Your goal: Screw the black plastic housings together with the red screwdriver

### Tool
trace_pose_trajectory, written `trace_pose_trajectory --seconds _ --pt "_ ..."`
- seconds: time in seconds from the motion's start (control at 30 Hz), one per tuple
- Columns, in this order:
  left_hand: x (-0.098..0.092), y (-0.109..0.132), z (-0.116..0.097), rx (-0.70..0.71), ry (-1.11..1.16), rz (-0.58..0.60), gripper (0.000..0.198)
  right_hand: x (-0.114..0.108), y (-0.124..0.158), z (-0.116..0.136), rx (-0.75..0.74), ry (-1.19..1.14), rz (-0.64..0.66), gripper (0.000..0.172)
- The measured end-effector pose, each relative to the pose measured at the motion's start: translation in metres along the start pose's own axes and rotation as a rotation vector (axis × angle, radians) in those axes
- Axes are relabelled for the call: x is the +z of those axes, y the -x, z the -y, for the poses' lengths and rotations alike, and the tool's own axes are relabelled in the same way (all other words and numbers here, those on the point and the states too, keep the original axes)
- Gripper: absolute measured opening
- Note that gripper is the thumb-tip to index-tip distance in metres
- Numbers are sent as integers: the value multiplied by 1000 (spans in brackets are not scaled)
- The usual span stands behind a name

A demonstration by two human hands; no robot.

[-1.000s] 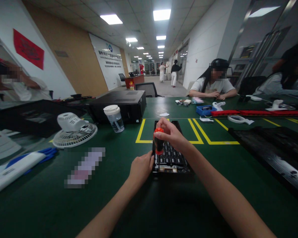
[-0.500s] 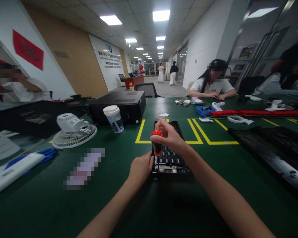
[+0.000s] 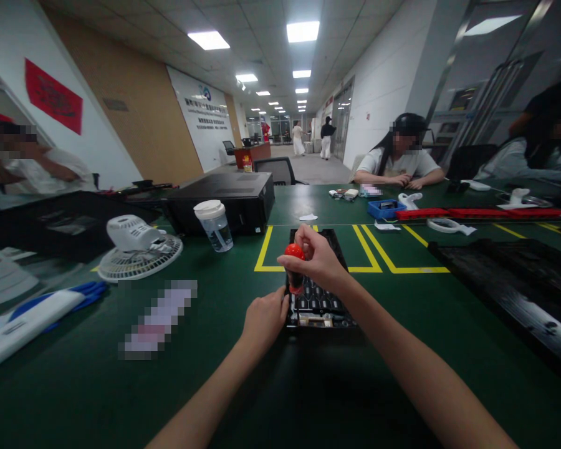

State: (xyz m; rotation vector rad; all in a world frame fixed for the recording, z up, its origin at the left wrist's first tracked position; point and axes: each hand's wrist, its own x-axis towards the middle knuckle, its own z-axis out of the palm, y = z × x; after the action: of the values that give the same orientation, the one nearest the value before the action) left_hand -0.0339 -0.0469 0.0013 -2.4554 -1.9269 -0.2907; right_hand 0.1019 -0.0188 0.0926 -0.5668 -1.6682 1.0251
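A black perforated panel [image 3: 322, 296] lies flat on the green table [image 3: 215, 374], straight ahead of me. My right hand [image 3: 315, 259] is closed round the red-and-black handle of a screwdriver [image 3: 294, 268], which stands upright with its tip down on the panel's near left part. My left hand [image 3: 264, 318] is curled against the panel's left edge, fingers bent, pressing on it.
A white desk fan [image 3: 138, 246], a clear lidded jar [image 3: 214, 224] and a black computer case [image 3: 224, 199] stand to the left. A white-and-blue device [image 3: 32, 315] lies at far left. A black tray [image 3: 509, 287] sits on the right. Other people sit round the table.
My right hand has turned slightly on the screwdriver handle, which has tilted a little. The left hand and the panel stay where they were.
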Motion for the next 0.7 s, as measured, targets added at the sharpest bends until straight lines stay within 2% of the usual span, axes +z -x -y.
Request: trace_pose_trajectory --seconds 0.37,0.57,0.7 --pt "-7 1 -4 -48 18 59 31 0 -1 -4 0 71 -74 38" --pt "-5 1 -4 -41 14 52 30 1 -1 -5 12 18 -77 36" --pt "-5 0 -3 -28 8 41 30 1 -1 -3 -7 48 -19 31"
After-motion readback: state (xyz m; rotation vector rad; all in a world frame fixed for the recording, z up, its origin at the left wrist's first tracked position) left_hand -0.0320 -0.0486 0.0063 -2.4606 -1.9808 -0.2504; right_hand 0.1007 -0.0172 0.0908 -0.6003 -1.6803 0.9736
